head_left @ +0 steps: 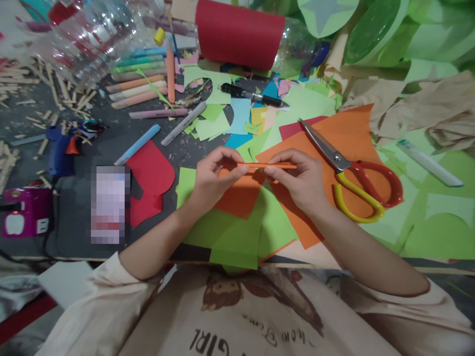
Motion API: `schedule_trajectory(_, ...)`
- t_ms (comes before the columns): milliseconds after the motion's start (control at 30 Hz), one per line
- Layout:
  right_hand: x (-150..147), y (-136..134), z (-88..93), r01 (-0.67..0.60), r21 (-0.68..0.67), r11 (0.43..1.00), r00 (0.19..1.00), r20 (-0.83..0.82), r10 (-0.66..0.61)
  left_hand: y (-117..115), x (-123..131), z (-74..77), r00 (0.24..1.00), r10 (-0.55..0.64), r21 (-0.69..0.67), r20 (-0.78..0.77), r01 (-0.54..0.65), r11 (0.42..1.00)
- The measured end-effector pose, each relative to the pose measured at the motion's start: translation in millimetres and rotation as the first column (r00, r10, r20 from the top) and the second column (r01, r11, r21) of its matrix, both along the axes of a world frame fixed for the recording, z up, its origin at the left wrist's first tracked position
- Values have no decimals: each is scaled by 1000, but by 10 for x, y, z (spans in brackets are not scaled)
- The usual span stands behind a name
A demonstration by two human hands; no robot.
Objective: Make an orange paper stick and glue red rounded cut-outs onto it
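Observation:
Both hands meet over a heap of paper at the table's middle. My left hand pinches the left end of an orange paper piece, whose top edge is rolled into a thin strip. My right hand pinches the same strip at its right end. The fingers of both hands are closed on the paper. Green paper sheets lie under the orange piece. Scissors with red and yellow handles rest just right of my right hand on a larger orange sheet.
Several pastel markers lie at the back left beside a clear plastic bottle. A black pen, a red-wrapped bottle, a blue glue gun, red paper, wooden sticks and brown paper crowd the table.

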State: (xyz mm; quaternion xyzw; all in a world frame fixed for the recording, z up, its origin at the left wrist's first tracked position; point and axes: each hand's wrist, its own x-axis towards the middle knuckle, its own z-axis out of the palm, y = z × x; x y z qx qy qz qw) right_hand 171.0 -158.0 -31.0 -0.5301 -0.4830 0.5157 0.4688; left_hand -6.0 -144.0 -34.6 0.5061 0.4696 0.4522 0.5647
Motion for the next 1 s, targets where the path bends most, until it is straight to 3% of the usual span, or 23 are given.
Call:
schedule_trajectory(167, -9, -5, -3, 6, -1, 1000, 1000, 25, -6, 25, -9, -48, 999, -14, 65, 45, 11, 998)
schedule_trajectory(433, -39, -38, 12, -51, 74, 996, 994, 95, 44, -29, -12, -33, 983, -178, 48, 41, 176, 983)
schedule_trajectory(633, -39, -39, 3, -55, 56, 997, 992, 117, 48, -56, -9, -20, 987, -159, 69, 5, 158, 985)
schedule_trajectory(867, -13, 0, -49, -41, 23, 999, 999, 0, 41, -38, -14, -51, 1000, -25, 95, -5, 25, 995)
schedule_trajectory(1000, -8, 7, -20, -73, -4, 997, 996, -43, 73, -27, -22, -68, 1000, -10, 88, -10, 11, 996)
